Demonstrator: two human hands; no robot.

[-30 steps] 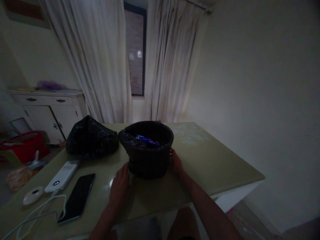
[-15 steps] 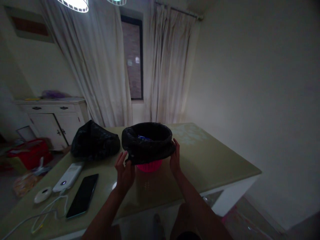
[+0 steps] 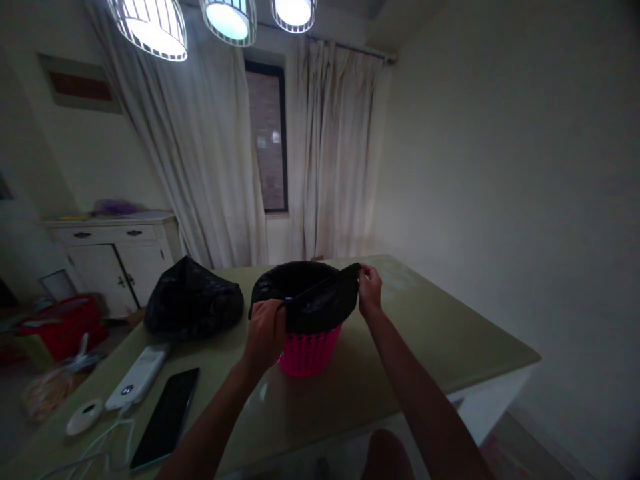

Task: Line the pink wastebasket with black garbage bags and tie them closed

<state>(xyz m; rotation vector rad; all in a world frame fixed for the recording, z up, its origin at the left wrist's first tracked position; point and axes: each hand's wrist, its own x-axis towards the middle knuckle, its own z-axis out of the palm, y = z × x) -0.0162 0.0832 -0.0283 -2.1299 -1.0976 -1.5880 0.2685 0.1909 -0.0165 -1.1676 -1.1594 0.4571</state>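
Observation:
A pink slatted basket [image 3: 307, 353] stands on the table in front of me. A black plastic bag [image 3: 320, 308] lines it and folds over its rim, with the near edge pulled up. My left hand [image 3: 266, 333] is closed on that edge at the left front. On the right, my right hand [image 3: 370, 288] pinches a raised corner of the same bag. Something blue shows faintly inside; I cannot make out what it is. Another black plastic bag [image 3: 193, 303], bulging, lies to the left of the basket.
Left on the table [image 3: 425, 347] lie a dark phone [image 3: 166, 417], a white power bank [image 3: 137, 377] with a cable, and a small white oval device [image 3: 84, 417]. Lamps [image 3: 150, 27] hang overhead. A white cabinet [image 3: 100, 257] stands behind at the left.
Both hands have moved up and closed on the bag's edge, the right one lifting its corner. The bag's near side is raised, so more of the pink basket shows.

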